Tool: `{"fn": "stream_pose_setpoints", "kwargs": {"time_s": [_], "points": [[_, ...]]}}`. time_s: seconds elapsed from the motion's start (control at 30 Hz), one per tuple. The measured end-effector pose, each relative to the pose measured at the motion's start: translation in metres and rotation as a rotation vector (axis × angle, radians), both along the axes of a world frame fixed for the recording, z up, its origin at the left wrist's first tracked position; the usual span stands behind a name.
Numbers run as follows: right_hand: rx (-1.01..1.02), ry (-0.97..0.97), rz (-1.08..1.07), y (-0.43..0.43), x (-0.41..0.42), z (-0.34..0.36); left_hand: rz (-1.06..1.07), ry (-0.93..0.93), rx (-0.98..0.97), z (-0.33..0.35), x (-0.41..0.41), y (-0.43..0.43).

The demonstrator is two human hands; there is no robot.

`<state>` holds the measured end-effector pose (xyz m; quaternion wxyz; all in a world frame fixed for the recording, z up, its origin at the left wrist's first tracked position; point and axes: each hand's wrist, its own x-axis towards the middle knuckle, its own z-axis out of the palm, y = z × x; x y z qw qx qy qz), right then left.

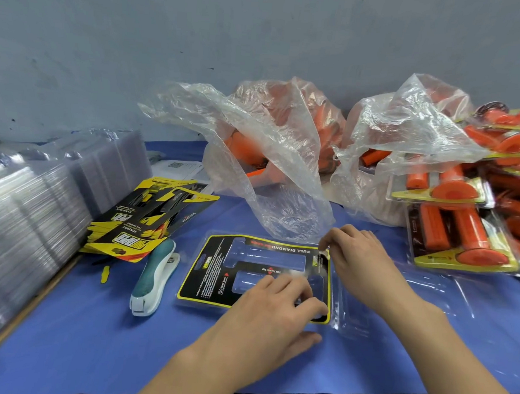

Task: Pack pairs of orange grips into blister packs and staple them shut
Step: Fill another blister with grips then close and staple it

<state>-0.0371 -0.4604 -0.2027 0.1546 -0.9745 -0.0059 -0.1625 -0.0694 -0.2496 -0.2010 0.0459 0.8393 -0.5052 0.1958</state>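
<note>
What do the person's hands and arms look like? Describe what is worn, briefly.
The left hand and right hand are bare: no gloves, rings, watch or bracelet in view. Left forearm and right forearm are uncovered to the frame edge; no sleeve shows.

Head-worn wide-angle view, angled forward and down, close over the table (76, 338), wall (110, 35) behind
</note>
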Motion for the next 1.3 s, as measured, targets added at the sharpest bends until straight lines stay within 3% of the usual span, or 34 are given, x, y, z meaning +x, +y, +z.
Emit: {"fn": "stream_pose_setpoints", "kwargs": {"time_s": [0.2, 0.47, 0.83, 1.07, 1.3], "points": [[0.054, -0.049, -0.022, 0.004, -0.002, 0.003, 0.028, 0.055, -0.065, 0.011, 0.002, 0.01], [0.078, -0.082, 0.027, 0.017, -0.019, 0.015, 0.238, 0.151, -0.192, 0.03, 0.031, 0.057], [-0.134, -0.026, 0.389, 0.063, -0.062, 0.013, 0.251, 0.231, -0.113, 0.006, 0.028, 0.094], [-0.003, -0.173, 0.203, 0.046, -0.047, 0.026, 0.338, 0.142, -0.219, 0.013, 0.039, 0.099], [0.076, -0.098, 0.048, 0.036, -0.021, 0.031, 0.429, 0.144, -0.324, 0.023, 0.053, 0.084]]}}
